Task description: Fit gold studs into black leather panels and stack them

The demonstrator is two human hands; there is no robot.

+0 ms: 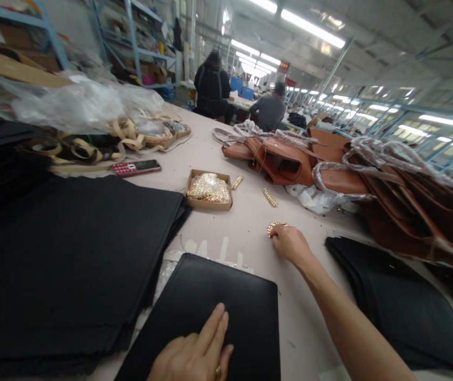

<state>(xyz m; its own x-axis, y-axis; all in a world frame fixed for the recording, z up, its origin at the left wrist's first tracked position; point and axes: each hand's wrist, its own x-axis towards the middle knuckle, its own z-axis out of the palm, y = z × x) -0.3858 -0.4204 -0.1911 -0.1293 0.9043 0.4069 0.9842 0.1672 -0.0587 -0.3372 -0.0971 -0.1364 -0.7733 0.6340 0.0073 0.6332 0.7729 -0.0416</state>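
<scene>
My left hand (197,352) lies flat, fingers stretched out, on a black leather panel (218,296) at the near edge of the table. My right hand (289,243) reaches forward over the pale table (250,222) with its fingers closed round a small gold metal fitting (273,227). Two loose gold chain pieces (269,197) lie a little beyond it. A small cardboard box of gold fittings (208,189) stands further left.
A tall stack of black sheets (68,254) fills the left; more black panels (401,301) lie at right. Brown leather bags (290,159) with plastic-wrapped handles pile up beyond. A red phone (136,168), tan straps and plastic bags sit at back left. Two people sit far behind.
</scene>
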